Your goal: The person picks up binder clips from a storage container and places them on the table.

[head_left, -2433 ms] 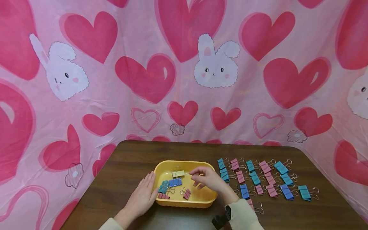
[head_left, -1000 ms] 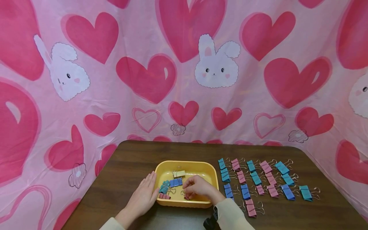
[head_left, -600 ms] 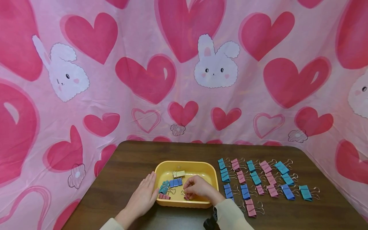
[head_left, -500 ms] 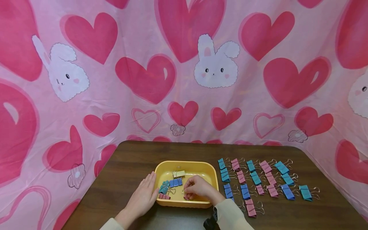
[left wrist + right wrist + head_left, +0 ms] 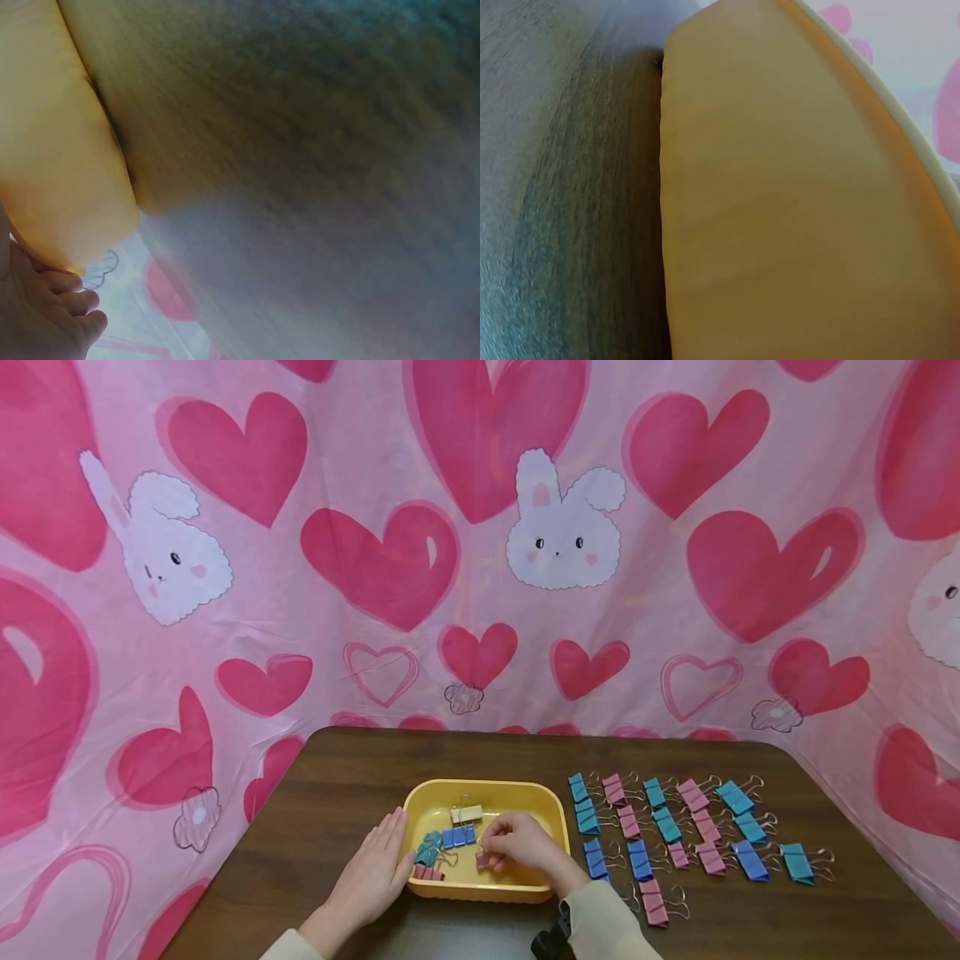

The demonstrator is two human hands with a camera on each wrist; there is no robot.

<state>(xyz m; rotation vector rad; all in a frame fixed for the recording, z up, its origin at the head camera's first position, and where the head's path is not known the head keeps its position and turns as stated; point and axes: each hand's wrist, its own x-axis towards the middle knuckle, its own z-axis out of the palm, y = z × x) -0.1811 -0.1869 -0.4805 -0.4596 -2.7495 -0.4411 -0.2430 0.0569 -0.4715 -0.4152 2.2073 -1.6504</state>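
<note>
In the head view a small pink binder clip (image 5: pixel 481 861) is pinched between the thumb and fingers of my right hand (image 5: pixel 522 843), over the floor of a yellow tray (image 5: pixel 536 797). Flat along the tray's left wall lies my left hand (image 5: pixel 377 862), its fingers straight. The left wrist view shows its fingertips against the tray's wall. Inside the tray are a cream binder clip (image 5: pixel 468 813), a blue one (image 5: pixel 459 837), a teal bunch (image 5: pixel 429 848) and pink clip bodies (image 5: pixel 428 873) at the near left corner. The right wrist view shows only the tray's outer wall (image 5: pixel 780 187), not the hand.
Right of the tray, rows of teal, pink and blue binder clips (image 5: pixel 667 825) lie on the dark wooden table (image 5: pixel 360 760), wire handles pointing right. A lone teal clip (image 5: pixel 797 863) ends the near row. A heart-patterned pink cloth (image 5: pixel 465 610) hangs behind the table.
My right hand has come down into the tray, taken the small pink binder clip and lifted it slightly, turning it. My left hand has stayed at the tray's left side.
</note>
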